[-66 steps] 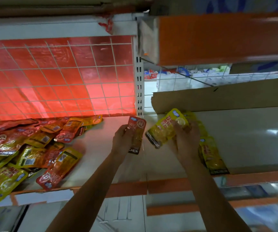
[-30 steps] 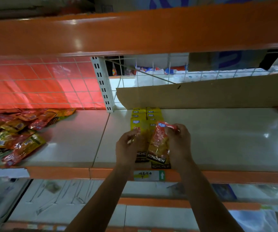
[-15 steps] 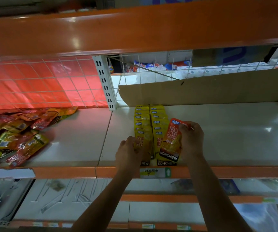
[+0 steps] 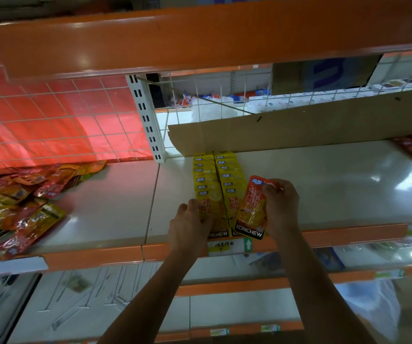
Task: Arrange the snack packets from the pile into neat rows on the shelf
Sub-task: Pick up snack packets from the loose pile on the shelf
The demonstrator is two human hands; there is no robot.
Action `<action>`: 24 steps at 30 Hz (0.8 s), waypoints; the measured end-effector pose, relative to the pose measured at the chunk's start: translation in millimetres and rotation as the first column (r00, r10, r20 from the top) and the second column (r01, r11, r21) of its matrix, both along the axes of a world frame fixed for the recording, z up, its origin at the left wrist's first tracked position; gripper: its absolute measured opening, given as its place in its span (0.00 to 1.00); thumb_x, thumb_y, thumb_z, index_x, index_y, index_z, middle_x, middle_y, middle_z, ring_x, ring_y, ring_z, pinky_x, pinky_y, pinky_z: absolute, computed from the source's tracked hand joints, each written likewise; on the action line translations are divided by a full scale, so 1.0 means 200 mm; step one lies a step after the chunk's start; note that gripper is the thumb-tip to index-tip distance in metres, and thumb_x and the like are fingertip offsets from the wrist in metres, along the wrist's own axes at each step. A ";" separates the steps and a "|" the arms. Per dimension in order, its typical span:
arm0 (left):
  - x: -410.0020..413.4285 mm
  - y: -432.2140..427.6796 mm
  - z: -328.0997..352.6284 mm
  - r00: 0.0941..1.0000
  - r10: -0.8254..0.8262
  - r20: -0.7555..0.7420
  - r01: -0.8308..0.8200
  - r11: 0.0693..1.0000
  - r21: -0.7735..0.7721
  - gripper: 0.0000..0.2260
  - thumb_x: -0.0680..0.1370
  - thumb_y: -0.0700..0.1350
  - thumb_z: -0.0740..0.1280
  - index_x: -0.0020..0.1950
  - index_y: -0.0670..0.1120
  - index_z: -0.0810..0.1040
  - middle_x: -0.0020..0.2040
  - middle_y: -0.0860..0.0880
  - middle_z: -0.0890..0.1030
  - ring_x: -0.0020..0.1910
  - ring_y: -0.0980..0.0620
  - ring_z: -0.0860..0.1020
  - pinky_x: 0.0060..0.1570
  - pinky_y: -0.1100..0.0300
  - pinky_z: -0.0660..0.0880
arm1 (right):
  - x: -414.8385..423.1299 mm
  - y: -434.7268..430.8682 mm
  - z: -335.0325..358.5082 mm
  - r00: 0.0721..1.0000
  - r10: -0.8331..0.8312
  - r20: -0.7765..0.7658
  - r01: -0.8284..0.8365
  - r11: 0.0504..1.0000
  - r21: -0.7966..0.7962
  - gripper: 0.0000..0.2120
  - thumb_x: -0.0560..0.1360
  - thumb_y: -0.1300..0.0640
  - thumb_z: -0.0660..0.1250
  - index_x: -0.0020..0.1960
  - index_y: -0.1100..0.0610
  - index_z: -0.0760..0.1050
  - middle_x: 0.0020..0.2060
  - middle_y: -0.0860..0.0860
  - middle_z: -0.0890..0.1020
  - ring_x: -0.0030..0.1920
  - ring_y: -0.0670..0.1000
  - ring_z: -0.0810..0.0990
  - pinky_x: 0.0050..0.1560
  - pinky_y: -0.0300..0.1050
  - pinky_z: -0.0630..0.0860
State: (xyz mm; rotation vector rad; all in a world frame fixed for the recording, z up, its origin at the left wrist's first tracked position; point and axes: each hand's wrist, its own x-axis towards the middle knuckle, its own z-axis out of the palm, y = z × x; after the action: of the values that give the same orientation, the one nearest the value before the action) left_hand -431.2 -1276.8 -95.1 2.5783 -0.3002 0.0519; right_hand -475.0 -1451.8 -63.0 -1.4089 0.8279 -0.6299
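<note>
The right grip (image 4: 281,207) is curled round an orange packet (image 4: 251,212), pinching its top edge and holding it tilted over the front of the right yellow row (image 4: 230,178). The left grip (image 4: 189,226) holds nothing; its loosely bent fingers press on the front packet of the left yellow row (image 4: 206,181). Both rows run back along the shelf (image 4: 324,187) to a cardboard strip (image 4: 299,125). The loose pile (image 4: 18,202) lies well apart, in the bay to the left.
</note>
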 end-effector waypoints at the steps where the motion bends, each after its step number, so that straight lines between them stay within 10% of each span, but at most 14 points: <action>1: -0.01 0.00 0.00 1.000 -0.004 0.027 0.004 1.000 0.016 0.20 0.75 0.60 0.65 0.60 0.48 0.72 0.53 0.48 0.75 0.43 0.49 0.77 0.37 0.60 0.70 | -0.01 0.00 0.00 1.000 -0.004 -0.009 0.004 1.000 -0.013 0.07 0.75 0.61 0.65 0.53 0.58 0.75 0.49 0.59 0.81 0.49 0.60 0.81 0.52 0.58 0.79; 16: -0.12 -0.53 0.13 0.842 -0.426 0.331 0.397 0.905 0.154 0.18 0.78 0.51 0.63 0.66 0.47 0.72 0.63 0.47 0.74 0.65 0.45 0.69 0.63 0.53 0.67 | -0.18 -0.29 0.03 0.998 -0.061 -0.017 0.059 0.994 -0.090 0.06 0.75 0.61 0.65 0.50 0.53 0.73 0.46 0.56 0.80 0.48 0.59 0.81 0.52 0.62 0.79; 24: -0.23 -1.16 0.17 0.820 -0.556 0.135 0.568 0.819 -0.077 0.21 0.79 0.40 0.60 0.72 0.47 0.67 0.67 0.46 0.73 0.66 0.48 0.69 0.65 0.53 0.68 | -0.30 -0.85 0.04 0.996 -0.091 -0.025 0.088 0.990 -0.108 0.09 0.76 0.61 0.64 0.56 0.57 0.75 0.49 0.55 0.80 0.50 0.56 0.81 0.54 0.59 0.79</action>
State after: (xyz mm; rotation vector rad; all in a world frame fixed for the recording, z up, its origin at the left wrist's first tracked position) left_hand -477.8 -1509.7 -62.0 2.2750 -1.0605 -0.0101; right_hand -535.9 -1622.4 -54.3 -1.4867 0.8961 -0.7330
